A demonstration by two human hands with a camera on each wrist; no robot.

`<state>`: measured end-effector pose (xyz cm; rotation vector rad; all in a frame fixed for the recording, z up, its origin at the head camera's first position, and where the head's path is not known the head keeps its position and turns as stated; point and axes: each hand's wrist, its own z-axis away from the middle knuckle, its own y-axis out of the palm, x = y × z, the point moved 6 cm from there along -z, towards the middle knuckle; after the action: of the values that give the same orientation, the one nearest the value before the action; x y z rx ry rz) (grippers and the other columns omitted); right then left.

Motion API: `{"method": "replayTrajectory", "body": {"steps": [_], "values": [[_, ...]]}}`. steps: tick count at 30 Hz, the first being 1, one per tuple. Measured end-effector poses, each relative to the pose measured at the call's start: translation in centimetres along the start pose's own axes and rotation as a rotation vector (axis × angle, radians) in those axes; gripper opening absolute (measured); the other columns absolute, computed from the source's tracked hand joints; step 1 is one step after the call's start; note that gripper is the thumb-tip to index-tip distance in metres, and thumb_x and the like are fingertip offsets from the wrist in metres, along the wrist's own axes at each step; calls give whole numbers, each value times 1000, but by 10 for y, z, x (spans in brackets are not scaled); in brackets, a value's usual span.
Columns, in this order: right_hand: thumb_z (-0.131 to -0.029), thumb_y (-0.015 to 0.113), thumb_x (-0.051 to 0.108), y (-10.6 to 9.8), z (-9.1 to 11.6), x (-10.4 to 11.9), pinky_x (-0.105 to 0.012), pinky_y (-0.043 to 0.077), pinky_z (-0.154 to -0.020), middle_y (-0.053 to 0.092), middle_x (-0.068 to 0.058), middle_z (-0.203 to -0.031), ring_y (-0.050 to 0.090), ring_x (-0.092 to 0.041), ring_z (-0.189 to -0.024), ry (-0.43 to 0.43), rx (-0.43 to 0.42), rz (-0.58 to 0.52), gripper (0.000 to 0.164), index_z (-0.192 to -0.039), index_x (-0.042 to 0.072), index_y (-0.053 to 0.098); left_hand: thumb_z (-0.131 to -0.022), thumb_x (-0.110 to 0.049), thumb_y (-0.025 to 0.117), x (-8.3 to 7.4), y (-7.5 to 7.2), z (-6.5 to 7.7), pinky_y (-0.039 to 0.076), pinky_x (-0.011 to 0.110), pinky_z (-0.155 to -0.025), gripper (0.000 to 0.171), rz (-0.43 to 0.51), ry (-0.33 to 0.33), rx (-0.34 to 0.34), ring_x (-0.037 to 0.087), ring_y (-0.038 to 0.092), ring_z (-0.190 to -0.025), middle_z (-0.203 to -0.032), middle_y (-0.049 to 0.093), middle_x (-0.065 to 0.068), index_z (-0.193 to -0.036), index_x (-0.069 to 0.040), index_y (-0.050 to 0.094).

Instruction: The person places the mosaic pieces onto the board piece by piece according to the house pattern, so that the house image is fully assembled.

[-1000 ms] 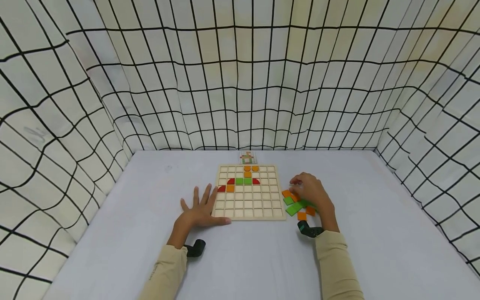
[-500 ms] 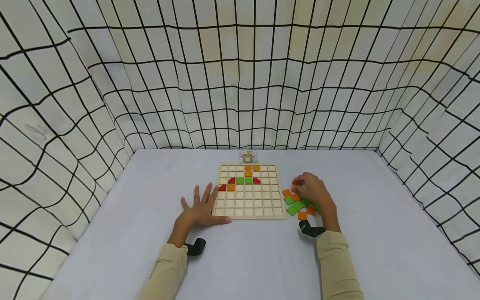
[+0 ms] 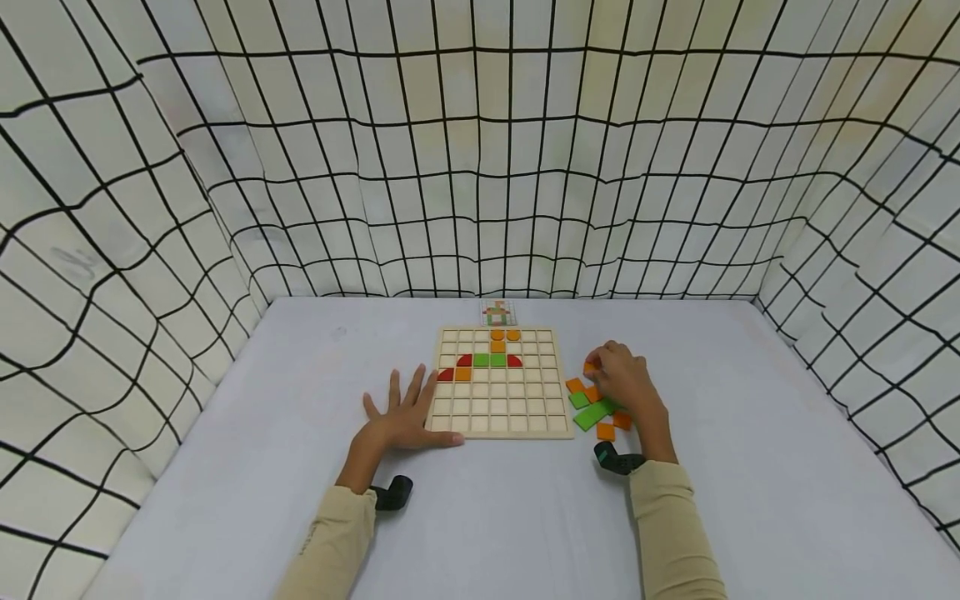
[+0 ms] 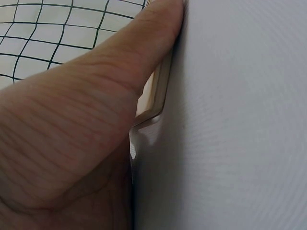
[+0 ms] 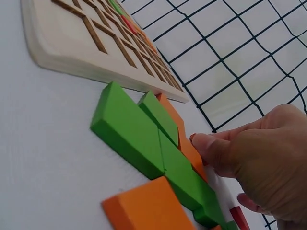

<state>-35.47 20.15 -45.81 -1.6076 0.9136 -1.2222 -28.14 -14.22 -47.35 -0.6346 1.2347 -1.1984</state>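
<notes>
A wooden grid board (image 3: 517,435) lies on the white table, with red, green and orange tiles set in its upper cells. My left hand (image 3: 401,425) has its fingers spread at the board's lower left corner, the thumb along the front edge. In the left wrist view the thumb (image 4: 148,38) covers most of the board. To the right of the board, my right hand (image 3: 624,379) pinches an orange tile (image 3: 590,367) between thumb and fingertips, above a loose pile. Only a sliver of that tile shows in the right wrist view. Green tiles (image 5: 129,129) and orange tiles (image 5: 148,206) lie below the hand.
A small pattern card (image 3: 498,313) lies just behind the board. White walls with black netting (image 3: 495,200) stand at the back and sides of the table. A red piece (image 5: 239,218) shows under the right hand in its wrist view.
My right hand has lifted an orange tile that now shows between its fingertips above the pile. The left hand has stayed in place at the board.
</notes>
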Motion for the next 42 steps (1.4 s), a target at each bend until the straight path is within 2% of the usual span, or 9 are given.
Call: {"method": "replayTrajectory", "body": {"steps": [6, 14, 19, 26, 34, 39, 42], "values": [[-96, 63, 29, -2, 0, 6, -57, 42, -91, 62, -13, -118, 54, -32, -112, -12, -9, -56, 28, -113, 7, 65, -73, -74, 66, -1, 0, 0, -11, 80, -102, 121, -1, -4, 3, 45, -21, -147, -166, -10, 11, -159, -17, 3], [-96, 63, 29, -3, -5, 25, -54, 41, -89, 62, -10, -113, 54, -29, -108, -102, 2, -100, 29, -115, 7, 64, -73, -74, 66, -1, -1, 1, -11, 79, -103, 120, 2, -5, 1, 45, -20, -147, -166, -9, 11, -159, -17, 4], [-96, 63, 29, 3, -11, 40, -52, 41, -90, 61, -9, -115, 53, -27, -109, -117, 38, -112, 29, -116, 8, 63, -72, -74, 66, -1, -1, 2, -11, 80, -102, 121, 1, -7, 7, 45, -21, -147, -166, -9, 11, -159, -17, 4], [-96, 64, 26, 9, -18, 67, -50, 41, -89, 62, -8, -113, 54, -25, -108, -167, 45, -127, 24, -112, 9, 64, -73, -74, 66, -1, -1, 2, -10, 80, -102, 121, -9, -2, -5, 46, -20, -147, -166, -8, 11, -159, -17, 4], [-94, 65, 31, 22, -21, 93, -52, 42, -93, 62, -6, -116, 56, -25, -112, -222, 72, -138, 27, -111, 10, 65, -73, -75, 65, -1, 0, 1, -9, 80, -102, 121, -18, 1, 4, 46, -20, -147, -166, -9, 12, -159, -16, 3], [-93, 66, 32, 28, -23, 110, -53, 45, -90, 63, -5, -113, 59, -23, -105, -290, 48, -136, 27, -110, 11, 66, -73, -75, 65, -1, 0, 0, -9, 80, -102, 121, -18, -2, -1, 46, -20, -147, -166, -8, 12, -159, -16, 3], [-94, 66, 31, 32, -22, 118, -48, 45, -88, 63, -3, -109, 58, -20, -101, -306, 48, -142, 25, -109, 11, 66, -73, -75, 64, -1, 0, 0, -9, 80, -102, 121, -22, -5, 2, 46, -20, -147, -166, -8, 12, -159, -17, 3]]}}
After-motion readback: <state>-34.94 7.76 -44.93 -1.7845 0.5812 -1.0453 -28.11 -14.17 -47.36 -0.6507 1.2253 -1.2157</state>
